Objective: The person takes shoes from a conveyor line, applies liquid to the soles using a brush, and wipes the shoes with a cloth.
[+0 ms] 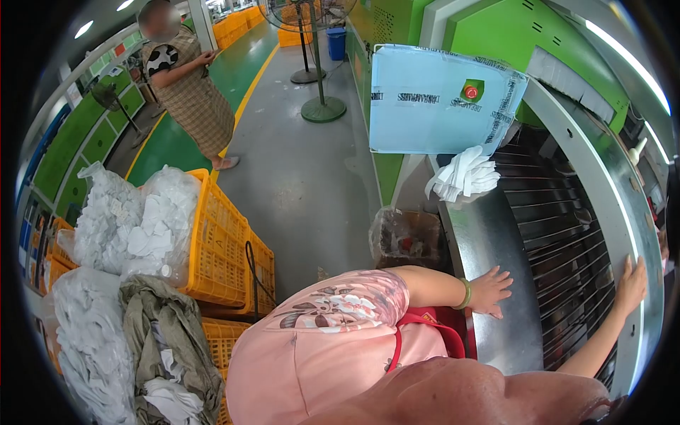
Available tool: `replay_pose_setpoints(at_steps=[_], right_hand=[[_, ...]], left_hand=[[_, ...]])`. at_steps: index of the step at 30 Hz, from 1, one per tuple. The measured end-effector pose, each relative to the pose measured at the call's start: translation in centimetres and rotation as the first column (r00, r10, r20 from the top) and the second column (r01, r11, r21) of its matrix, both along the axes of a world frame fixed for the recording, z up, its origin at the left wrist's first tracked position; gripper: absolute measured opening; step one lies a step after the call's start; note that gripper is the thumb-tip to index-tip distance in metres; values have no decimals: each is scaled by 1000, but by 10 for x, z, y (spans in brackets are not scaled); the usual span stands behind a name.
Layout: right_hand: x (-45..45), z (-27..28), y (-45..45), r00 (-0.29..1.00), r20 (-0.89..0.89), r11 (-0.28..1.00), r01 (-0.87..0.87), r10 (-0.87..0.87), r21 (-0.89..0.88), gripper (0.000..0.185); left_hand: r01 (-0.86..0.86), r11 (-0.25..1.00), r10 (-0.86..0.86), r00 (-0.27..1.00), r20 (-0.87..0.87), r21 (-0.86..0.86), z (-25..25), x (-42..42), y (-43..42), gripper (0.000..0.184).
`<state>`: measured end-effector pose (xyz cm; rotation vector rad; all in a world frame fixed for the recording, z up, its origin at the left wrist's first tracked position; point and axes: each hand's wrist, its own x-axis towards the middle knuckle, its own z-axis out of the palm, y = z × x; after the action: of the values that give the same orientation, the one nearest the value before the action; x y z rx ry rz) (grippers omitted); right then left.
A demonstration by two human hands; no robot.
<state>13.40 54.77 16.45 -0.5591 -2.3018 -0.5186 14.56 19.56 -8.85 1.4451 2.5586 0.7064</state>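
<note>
Bare hands, two by my count: left hand (489, 291), one; right hand (630, 285), one. Green wristband (465, 293), one. Standing person (185, 88), one. Floor fans (323, 110), three that I can make out. Blue panel (418, 124), one. Red button (470, 93), one. White cloth bundle (464, 176), one. Blue bin (336, 45), one. Plastic-lined container (405, 237), one. Yellow crates (221, 244), several; overlap denies me a figure. Plastic bags (173, 202), at least two. Dark bars (559, 225), too many for me to number.
</note>
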Motion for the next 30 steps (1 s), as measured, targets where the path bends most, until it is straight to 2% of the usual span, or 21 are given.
replay_pose_setpoints(at_steps=[4,7,9,10,11,12,13,14,15,16,17,19,20,21,22,24,30], right_hand=[[-5,5,1,1000,-26,1000,-2,3,30,51],[-1,26,-12,997,70,999,41,-40,-15,52],[9,68,-91,910,354,972,235,-216,-10,49],[-1,63,-77,912,349,972,233,-214,-11,49],[-16,52,-55,901,145,805,-280,408,-523,43],[-18,49,-56,584,-308,197,-643,751,-740,38],[-17,61,-51,854,-246,113,-331,458,-937,26],[-10,59,-44,859,-245,111,-325,449,-939,26],[-1,56,-35,860,-263,749,-511,438,-422,23],[5,54,-29,854,-274,862,-320,442,393,21],[8,51,-29,858,-269,863,-316,437,393,21],[19,33,-28,997,-74,995,-16,24,100,32],[26,25,-28,983,61,984,176,-175,-22,38],[28,22,-29,991,-3,986,132,-133,-104,48],[28,17,-23,989,-9,983,149,-151,-103,48],[33,7,-17,991,-130,998,48,-43,31,53],[34,3,-25,980,-96,985,173,-172,5,55]], left_hand=[[-5,1000,5,999,-33,-5,-2,0,2,77],[-2,1000,2,1000,-31,-10,-1,4,3,77],[-10,1000,10,999,-36,-10,1,4,2,77],[-15,1000,15,998,-60,-10,0,4,2,77],[-20,1000,19,996,-82,-10,-1,4,3,76],[-18,1000,17,997,-81,-11,-2,3,2,76],[-12,1000,12,996,-88,-5,-3,5,2,76],[-4,1000,4,995,-98,-1,-2,5,0,76],[4,1000,-5,995,-97,-5,-1,5,-1,76],[0,1000,0,997,-82,1,1,4,-1,76],[-6,1000,6,998,-64,10,2,5,0,76],[-5,1000,6,998,-60,17,-2,5,1,76],[-12,1000,14,997,-71,24,-4,3,2,76],[6,1000,-4,997,-81,24,-4,-1,4,76],[-2,999,5,997,-79,33,-6,-1,4,76],[7,999,-5,997,-71,39,-12,3,5,77],[-17,999,22,993,-113,44,-16,0,6,79]])
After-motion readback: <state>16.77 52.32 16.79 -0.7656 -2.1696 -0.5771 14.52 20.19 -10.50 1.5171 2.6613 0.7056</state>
